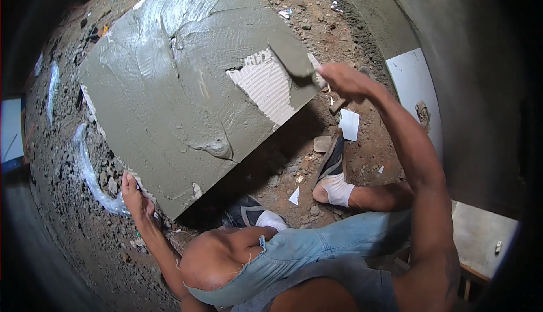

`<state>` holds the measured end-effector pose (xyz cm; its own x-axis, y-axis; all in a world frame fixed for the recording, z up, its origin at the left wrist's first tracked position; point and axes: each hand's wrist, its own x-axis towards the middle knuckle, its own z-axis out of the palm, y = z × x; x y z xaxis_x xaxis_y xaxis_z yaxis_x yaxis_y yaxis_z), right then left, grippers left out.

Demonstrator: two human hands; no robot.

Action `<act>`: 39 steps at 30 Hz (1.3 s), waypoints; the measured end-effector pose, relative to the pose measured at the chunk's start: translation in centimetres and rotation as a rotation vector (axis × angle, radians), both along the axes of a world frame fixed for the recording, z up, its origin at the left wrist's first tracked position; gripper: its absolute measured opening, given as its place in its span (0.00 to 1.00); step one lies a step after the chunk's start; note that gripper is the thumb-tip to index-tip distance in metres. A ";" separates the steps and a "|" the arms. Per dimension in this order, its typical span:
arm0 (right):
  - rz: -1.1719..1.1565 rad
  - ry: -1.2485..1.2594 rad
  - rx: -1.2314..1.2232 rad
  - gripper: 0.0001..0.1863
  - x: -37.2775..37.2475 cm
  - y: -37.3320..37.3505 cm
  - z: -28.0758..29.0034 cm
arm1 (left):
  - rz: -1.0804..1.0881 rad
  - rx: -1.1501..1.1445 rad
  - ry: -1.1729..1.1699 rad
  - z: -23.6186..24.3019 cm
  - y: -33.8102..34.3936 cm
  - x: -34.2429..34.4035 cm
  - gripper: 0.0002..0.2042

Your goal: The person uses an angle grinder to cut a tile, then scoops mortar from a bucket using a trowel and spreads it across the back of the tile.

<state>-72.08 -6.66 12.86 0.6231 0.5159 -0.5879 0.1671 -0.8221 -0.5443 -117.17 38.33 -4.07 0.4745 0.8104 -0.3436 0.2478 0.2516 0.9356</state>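
A large square tile (270,88) lies before me with its ribbed, pale back facing up. Wet grey mortar (164,102) coats most of that back, leaving a bare ribbed patch near the right side. My right hand (345,80) is closed round the handle of a trowel (289,54), whose mortar-covered blade rests against the tile beside the bare patch. At the tile's lower left edge, my left hand (136,196) grips the rim with its fingertips on the edge; its thumb side is partly hidden.
Rubble and soil (62,210) surround the tile. Crumpled clear plastic (93,179) lies at left. A white tile (416,80) stands at right beside a grey cement strip (376,6). Broken white pieces (349,124) and a small block (322,144) lie near my shoes (332,159).
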 end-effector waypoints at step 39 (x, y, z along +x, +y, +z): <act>-0.534 -0.260 -0.159 0.25 -8.2 -7.4 -2.5 | 0.098 -0.100 -0.147 0.8 -1.3 1.1 0.24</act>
<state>-80.27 -14.03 10.35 0.9045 0.0113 -0.4264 -0.1794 -0.8968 -0.4044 -116.03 37.01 -3.25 0.4459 0.8207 -0.3572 0.0801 0.3609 0.9292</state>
